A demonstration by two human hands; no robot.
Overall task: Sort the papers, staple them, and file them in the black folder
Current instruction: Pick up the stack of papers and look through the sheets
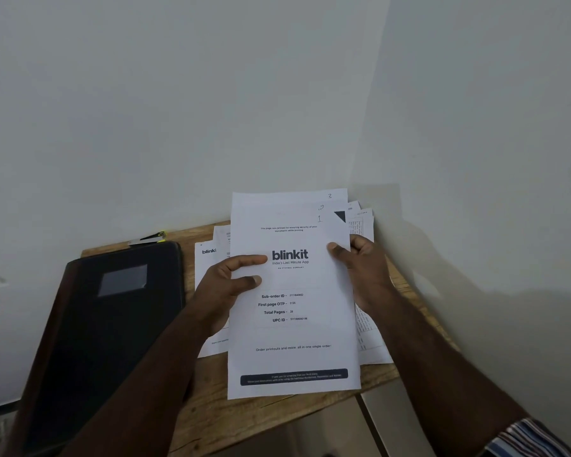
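Above the small wooden table (231, 413), a sheaf of printed papers (294, 334) is held upright between both hands. The left hand (226, 285) grips its left edge, thumb and forefinger curled over the front sheet with the other fingers behind. The right hand (365, 258) pinches the right edge, thumb pressed on the front and fingers curled behind. The front sheet bears the "blinkit" heading and order details; handwritten numbers 1, 2 and 3 are seen at the staggered upper right corners of the sheets.

Further loose sheets (208, 258) lie on the table behind and beneath the held sheaf, fanned to both sides. The black folder (106, 324) lies closed on the table's left part, overhanging its near edge; its contents cannot be seen. A stapler (149, 238) with yellow-green trim rests just beyond the folder's far edge, against the wall (211, 94). A striped sleeve (524, 438) is visible at the lower right.
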